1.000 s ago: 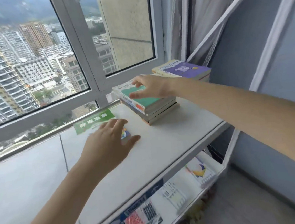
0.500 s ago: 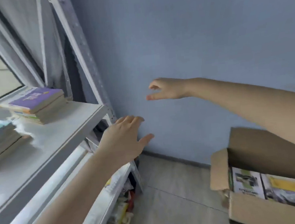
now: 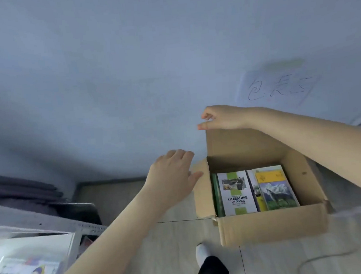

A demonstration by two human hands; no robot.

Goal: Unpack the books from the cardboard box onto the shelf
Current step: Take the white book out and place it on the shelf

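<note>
1. The cardboard box point(image 3: 273, 226) stands open on the floor point(image 3: 173, 245), its back flap point(image 3: 240, 140) upright against the wall. The shelf point(image 3: 32, 241) is well apart, at the lower left.
2. The books still to unpack lie flat in the bottom of the box, covers up. A white book point(image 3: 237, 194) sits on the left, touching a yellow book point(image 3: 274, 187) on the right. A green book point(image 3: 217, 195) shows at the white one's left edge.
3. The long axes of the books run from the box's near wall to its far wall, away from the person.
4. The left grip point(image 3: 172, 176) is spread apart and holds nothing, fingers straight and thumb out. It hovers over the box's left flap point(image 3: 201, 189).
5. The white book lies just to the right of this grip and below it, so it looks the nearer hand for that book.
6. The right grip point(image 3: 223, 117) is loosely curled and also holds nothing. It is up by the top left corner of the back flap, with the books below it and nearer the person. I cannot tell whether it touches the flap.
7. Half a second ago the shelf top and its stacks filled the left of the view, and only part of the box showed at the lower right. Now the whole box is in view.
8. Both grips were empty then too, and both have come across towards the box.
</note>
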